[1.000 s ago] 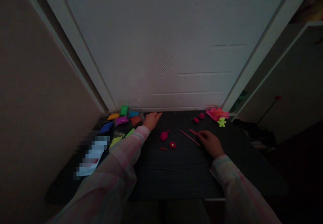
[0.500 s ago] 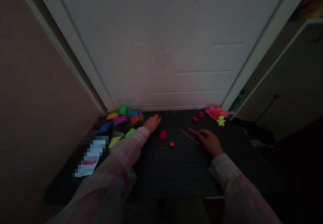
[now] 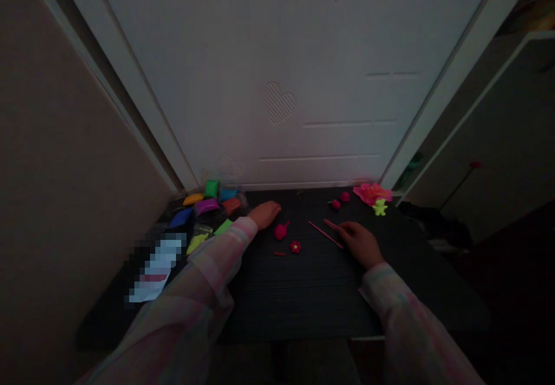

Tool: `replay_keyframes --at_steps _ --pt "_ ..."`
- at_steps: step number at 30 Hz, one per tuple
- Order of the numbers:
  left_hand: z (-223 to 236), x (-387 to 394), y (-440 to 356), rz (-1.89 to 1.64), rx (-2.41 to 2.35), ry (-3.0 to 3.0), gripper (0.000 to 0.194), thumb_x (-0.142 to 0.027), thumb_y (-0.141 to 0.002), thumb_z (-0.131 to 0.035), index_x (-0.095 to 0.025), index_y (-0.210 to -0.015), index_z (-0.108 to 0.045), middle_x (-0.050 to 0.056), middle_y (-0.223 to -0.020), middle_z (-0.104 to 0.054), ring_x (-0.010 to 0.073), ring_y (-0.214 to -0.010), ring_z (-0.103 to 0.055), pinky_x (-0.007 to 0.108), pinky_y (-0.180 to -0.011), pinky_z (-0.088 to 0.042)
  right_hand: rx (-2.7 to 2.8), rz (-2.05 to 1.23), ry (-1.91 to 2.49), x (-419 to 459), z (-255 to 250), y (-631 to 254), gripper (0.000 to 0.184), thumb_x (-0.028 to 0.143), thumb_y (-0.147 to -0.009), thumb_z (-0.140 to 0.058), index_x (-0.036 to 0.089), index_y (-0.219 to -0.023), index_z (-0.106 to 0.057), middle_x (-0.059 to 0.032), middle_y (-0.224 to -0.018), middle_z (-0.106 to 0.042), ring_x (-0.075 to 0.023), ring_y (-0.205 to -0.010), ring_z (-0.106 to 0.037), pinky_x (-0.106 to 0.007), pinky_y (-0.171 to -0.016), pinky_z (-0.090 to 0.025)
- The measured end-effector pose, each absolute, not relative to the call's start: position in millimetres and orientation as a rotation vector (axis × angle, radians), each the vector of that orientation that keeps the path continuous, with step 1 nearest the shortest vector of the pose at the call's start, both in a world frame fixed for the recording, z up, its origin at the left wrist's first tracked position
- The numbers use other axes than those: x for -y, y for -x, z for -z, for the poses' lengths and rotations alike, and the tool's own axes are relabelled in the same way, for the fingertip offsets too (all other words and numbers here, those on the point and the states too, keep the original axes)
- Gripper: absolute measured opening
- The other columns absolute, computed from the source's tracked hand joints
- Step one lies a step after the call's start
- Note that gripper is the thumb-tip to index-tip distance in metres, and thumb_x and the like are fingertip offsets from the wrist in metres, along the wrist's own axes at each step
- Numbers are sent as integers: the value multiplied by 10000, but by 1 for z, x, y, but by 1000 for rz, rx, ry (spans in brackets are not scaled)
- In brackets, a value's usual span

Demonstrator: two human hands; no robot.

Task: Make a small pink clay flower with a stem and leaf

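My right hand (image 3: 361,243), right of centre in the frame, pinches a slim pink tool (image 3: 331,224) between thumb and fingers. Its free end points toward the upper left of the frame. My left hand (image 3: 265,216), just left of centre, has its fingers drawn together and pointing right, above the desk (image 3: 303,304) or resting on it; I cannot tell which, nor whether something small sits under the fingertips.

The relation that matters most is around the deep pink lump (image 3: 280,232) at the middle of the frame. It lies just below and to the right of my left hand, much nearer to it than to my right, and its narrow stem leans to the upper right. Between the lump and my right hand lies a thin pink stick (image 3: 321,232), its long axis running from upper left to lower right, roughly in line with the slim pink tool; its lower end is just beside my right fingers.

Below the lump are a small red flower (image 3: 295,247) with a pale centre and a short reddish piece (image 3: 280,253), lying nearly level across the frame. Coloured packets (image 3: 207,206) crowd the desk left of my left hand.
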State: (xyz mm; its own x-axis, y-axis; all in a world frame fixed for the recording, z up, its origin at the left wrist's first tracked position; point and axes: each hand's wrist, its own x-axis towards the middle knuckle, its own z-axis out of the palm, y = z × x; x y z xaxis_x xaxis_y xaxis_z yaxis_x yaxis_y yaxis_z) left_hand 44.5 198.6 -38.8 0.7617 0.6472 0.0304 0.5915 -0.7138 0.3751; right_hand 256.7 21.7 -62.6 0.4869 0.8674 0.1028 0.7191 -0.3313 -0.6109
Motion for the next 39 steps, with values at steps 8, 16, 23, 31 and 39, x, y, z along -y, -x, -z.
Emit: replay_keyframes --at_steps 8,16,23,31,39 --pt "16 -201 -41 -249 -898 -2638 415 -209 -838 -322 -111 -1237 -376 111 -1278 -429 165 -1186 -377 295 -989 -292 1304 -326 2135 -22 63 -257 257 349 -749 -426 203 -833 -621 -33 -835 -626 -161 -756 -572 -276 -667 -409" --pt "5 -160 -29 48 -553 -2685 385 -214 -715 -546 -146 -1094 -530 70 -1162 -536 154 -1068 -486 223 -938 -328 1306 -325 2141 -23 64 -259 259 355 -744 -428 203 -832 -618 -27 -816 -627 -164 -745 -570 -277 -653 -401" --pt "9 -156 -32 137 -629 -2681 562 -142 -642 -622 -104 -1174 -441 126 -1141 -528 198 -1025 -507 275 -888 -366 1301 -323 2141 -22 63 -259 261 361 -748 -428 203 -830 -619 -33 -838 -628 -166 -756 -573 -280 -662 -406" --pt "11 -160 -42 -3 -761 -2712 380 -250 -644 -640 -153 -1001 -553 81 -1004 -568 205 -939 -529 278 -821 -389 1297 -322 2130 -22 63 -258 259 369 -747 -432 210 -821 -623 -30 -826 -630 -163 -753 -576 -277 -659 -413" --pt "23 -167 -56 -217 -874 -2712 225 -299 -740 -532 -149 -896 -595 64 -928 -598 178 -882 -548 260 -789 -405 1313 -305 2136 -22 65 -259 262 362 -747 -428 202 -828 -620 -36 -836 -625 -168 -768 -574 -284 -674 -414"
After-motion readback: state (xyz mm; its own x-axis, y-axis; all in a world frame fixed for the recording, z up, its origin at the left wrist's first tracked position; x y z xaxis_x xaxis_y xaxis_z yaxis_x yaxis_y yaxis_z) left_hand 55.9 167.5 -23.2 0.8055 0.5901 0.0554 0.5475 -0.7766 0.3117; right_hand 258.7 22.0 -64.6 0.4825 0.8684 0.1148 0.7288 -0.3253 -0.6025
